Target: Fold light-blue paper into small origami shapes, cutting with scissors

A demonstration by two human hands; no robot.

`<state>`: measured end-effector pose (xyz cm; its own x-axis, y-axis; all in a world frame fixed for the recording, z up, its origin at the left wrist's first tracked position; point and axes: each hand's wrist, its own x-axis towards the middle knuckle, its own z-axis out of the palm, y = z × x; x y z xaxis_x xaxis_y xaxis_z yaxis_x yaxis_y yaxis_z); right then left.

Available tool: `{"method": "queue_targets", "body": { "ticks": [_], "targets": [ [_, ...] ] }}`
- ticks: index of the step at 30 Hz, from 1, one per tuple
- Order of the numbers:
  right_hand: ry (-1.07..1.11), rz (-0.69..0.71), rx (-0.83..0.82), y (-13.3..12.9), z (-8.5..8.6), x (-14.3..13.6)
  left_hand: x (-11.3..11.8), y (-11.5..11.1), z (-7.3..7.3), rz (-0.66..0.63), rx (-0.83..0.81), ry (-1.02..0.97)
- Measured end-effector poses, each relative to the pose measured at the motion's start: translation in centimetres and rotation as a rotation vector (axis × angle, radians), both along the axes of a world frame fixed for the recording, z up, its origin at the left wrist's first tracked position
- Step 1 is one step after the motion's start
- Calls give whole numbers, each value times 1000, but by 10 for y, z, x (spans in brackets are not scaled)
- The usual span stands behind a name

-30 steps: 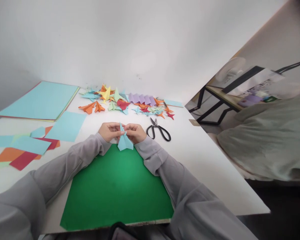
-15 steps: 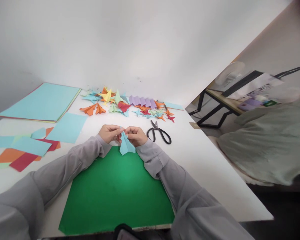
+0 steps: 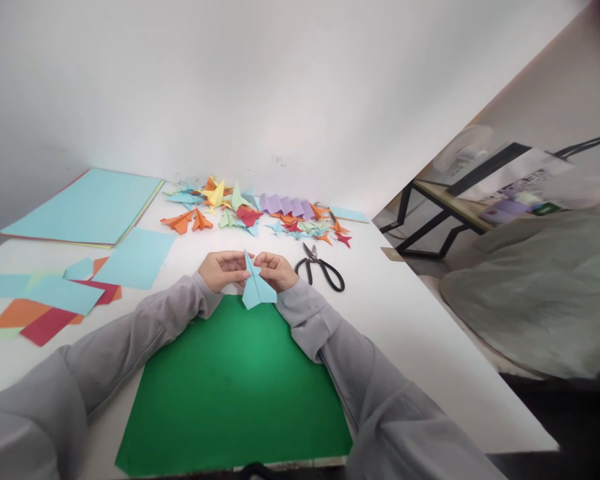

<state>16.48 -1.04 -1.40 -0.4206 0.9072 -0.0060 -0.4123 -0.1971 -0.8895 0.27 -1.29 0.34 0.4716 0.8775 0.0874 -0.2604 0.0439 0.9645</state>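
Note:
Between both hands is a light blue folded paper plane point(image 3: 258, 291), its narrow nose pointing away from me and its wings spread towards me. My left hand point(image 3: 222, 271) pinches its left side, with the thumb on top. On the other side, my right hand point(image 3: 277, 271) has its curled fingers on the plane's right edge. They are over the far edge of a green mat point(image 3: 240, 387). Black-handled scissors point(image 3: 322, 268) lie just right of my right hand, blades partly apart and pointing away.
Folded paper planes point(image 3: 220, 195) in several colours are heaped along the wall, beside a pleated purple paper strip point(image 3: 286, 206). Large blue sheets point(image 3: 90, 203) are stacked at the back left. Loose coloured paper pieces point(image 3: 45, 325) overlap at left. A grey-green cloth point(image 3: 535, 287) hangs beyond the table's right edge.
The plane's nose, covered by my fingers before, now shows above them. My left thumb has moved down onto its side, and the wings have turned slightly right.

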Motion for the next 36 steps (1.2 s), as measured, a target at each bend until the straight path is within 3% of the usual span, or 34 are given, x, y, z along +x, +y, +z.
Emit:
{"method": "queue_targets", "body": {
  "ticks": [3,7,11,21,30,36],
  "targets": [
    [-37,59,7,4,0,4,-2,-1,1,75,132,76],
    [-78,124,4,8,1,9,-3,-3,1,204,488,249],
    [-103,155,0,10,2,12,-1,-5,0,216,762,299],
    [-102,124,-14,12,-1,13,-1,-4,-4,232,977,343],
    [-104,94,-11,11,-3,11,0,-4,-4,350,1232,377],
    [38,8,-90,3,0,2,-1,-6,-2,487,1153,328]
  ]
}}
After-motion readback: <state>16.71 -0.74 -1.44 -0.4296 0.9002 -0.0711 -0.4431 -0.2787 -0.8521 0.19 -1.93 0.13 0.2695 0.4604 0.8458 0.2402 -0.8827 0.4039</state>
